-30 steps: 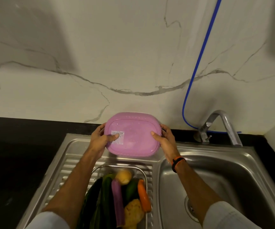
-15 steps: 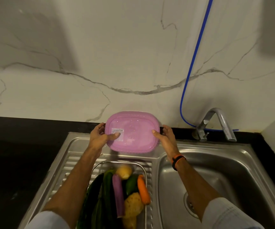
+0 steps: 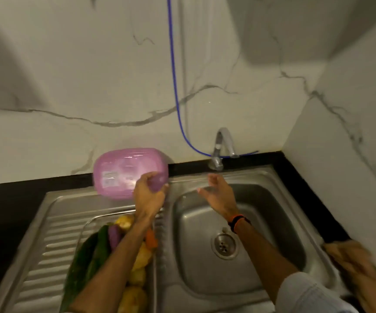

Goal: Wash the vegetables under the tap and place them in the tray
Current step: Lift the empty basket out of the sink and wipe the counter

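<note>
Head view, single frame, motion blur throughout. The left hand [image 3: 149,195] is seen gripping the right-hand end of the translucent pink oval plastic tray [image 3: 128,172], fingers curled round its rim; the tray is held tilted up, its underside and a pale label toward the camera, above the back of the draining board near the black counter strip. The right hand [image 3: 218,195] holds nothing: fingers are spread and relaxed over the stainless steel sink basin [image 3: 279,213], with the bent chrome tap [image 3: 222,146] just beyond at 12 o'clock from it. An orange and black wristband [image 3: 238,221] is worn on that wrist.

At 6 o'clock from the left hand, a wire-rimmed steel basket [image 3: 85,231] on the ribbed draining board holds the mixed vegetables [image 3: 114,245]: dark green long ones, a purple one, an orange carrot, several yellow-brown ones.

Progress, judged: very early. No water is seen running, nothing lies in the tray, and all the vegetables appear unwashed in the basket. Every wash-and-place cycle is left.

Obscured: the left forearm covers part of the basket, so no count is possible. The tray's inside is not visible. A brown blurred shape [image 3: 352,263] at 4 o'clock of the basin cannot be identified. The tap handle cannot be made out clearly.
</note>
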